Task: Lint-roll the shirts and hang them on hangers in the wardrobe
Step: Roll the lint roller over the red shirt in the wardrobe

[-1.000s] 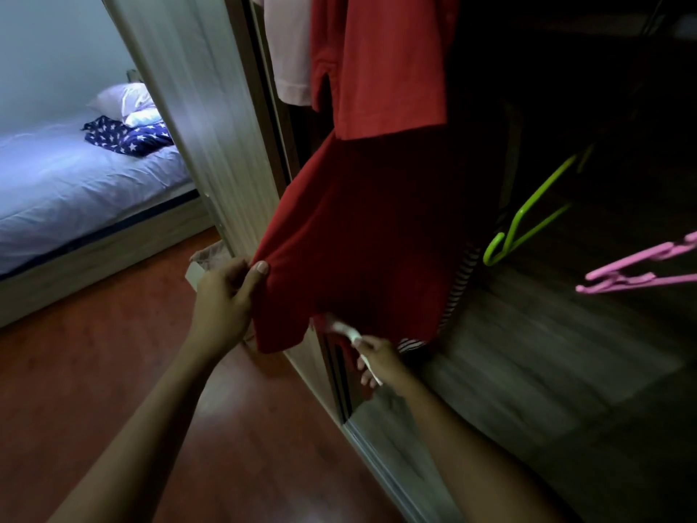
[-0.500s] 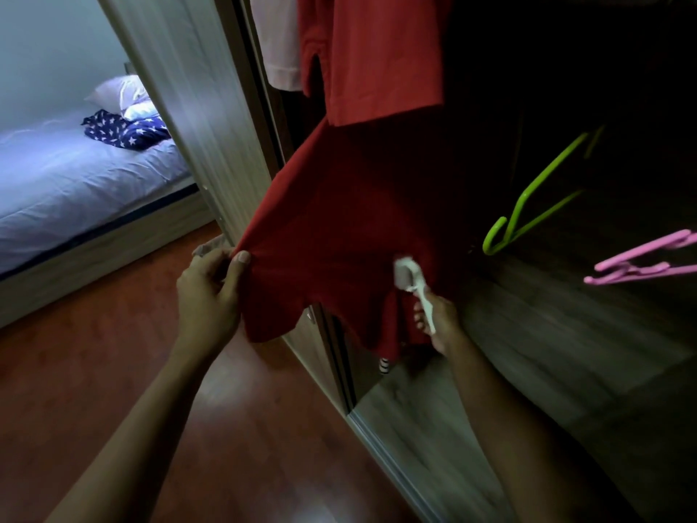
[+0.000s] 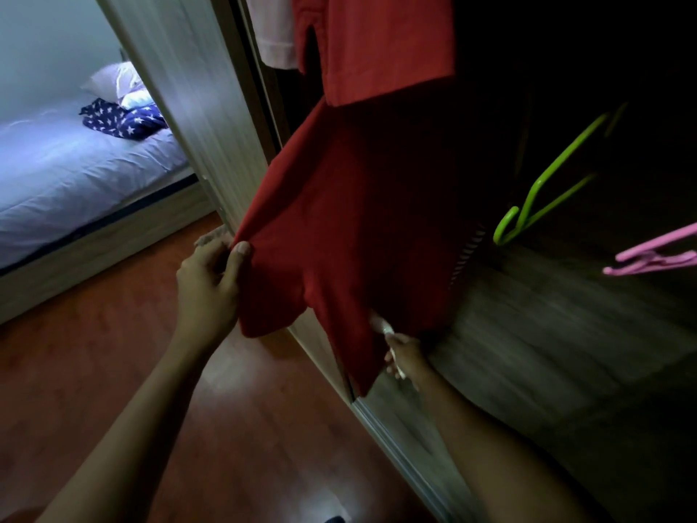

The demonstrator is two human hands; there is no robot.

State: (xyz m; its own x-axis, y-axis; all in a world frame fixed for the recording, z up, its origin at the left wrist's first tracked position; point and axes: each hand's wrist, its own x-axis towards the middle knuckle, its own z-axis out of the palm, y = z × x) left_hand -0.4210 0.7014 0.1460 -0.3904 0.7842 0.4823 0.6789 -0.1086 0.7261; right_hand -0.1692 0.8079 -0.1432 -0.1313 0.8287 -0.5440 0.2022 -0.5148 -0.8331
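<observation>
The red shirt (image 3: 362, 220) is matt cloth. The floor (image 3: 113, 371) is glossy wood. The green hanger (image 3: 543, 190) looks like smooth plastic.

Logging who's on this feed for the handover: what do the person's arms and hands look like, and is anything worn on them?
The left forearm and right forearm are bare as far as the frame shows, no sleeve or cuff in view. The left hand and right hand are ungloved; no watch, ring or band shows, though the light is dim.
</observation>
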